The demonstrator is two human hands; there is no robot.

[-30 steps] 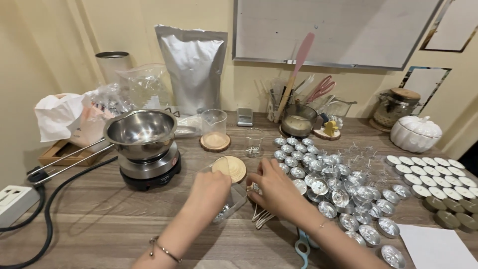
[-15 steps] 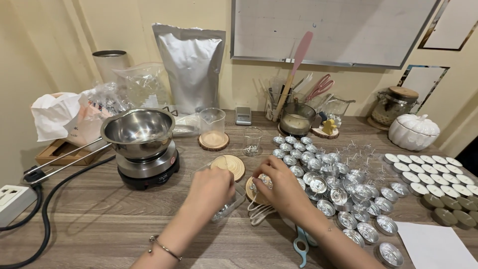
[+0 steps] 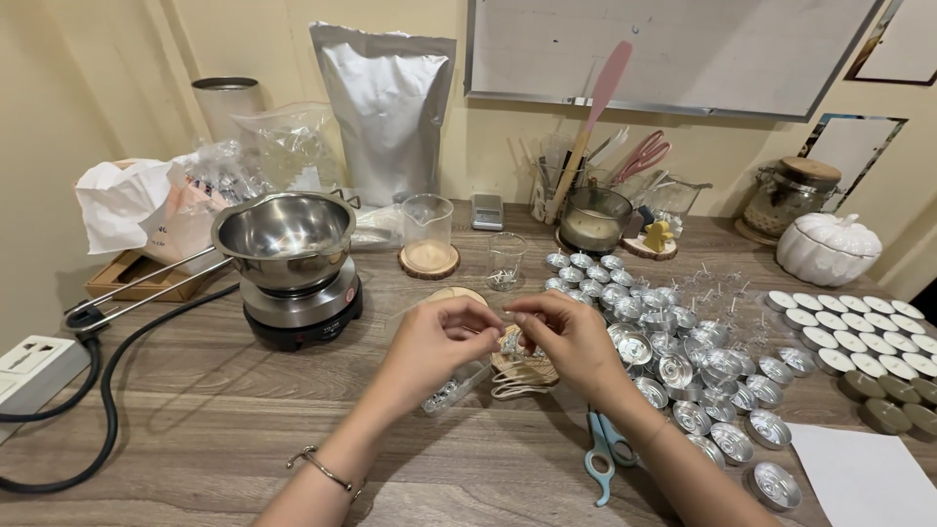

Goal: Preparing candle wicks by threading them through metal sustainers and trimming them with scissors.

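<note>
Head view: both hands meet above the wooden table, just in front of the round wooden coaster.
Left hand: fingers pinched nearly closed on a thin wick.
Right hand: fingertips pinched on a small metal cup, held beside the left fingertips.
Wick axis: too small to tell which way it points.
Near coaster: pale wick bundle just below the hands; metal cups to the right; steel pot on burner, well to the left.

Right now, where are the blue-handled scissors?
In the head view the blue-handled scissors lie flat on the wooden table, low and right of centre, beside the right forearm and left of the empty metal tealight cups.
</note>
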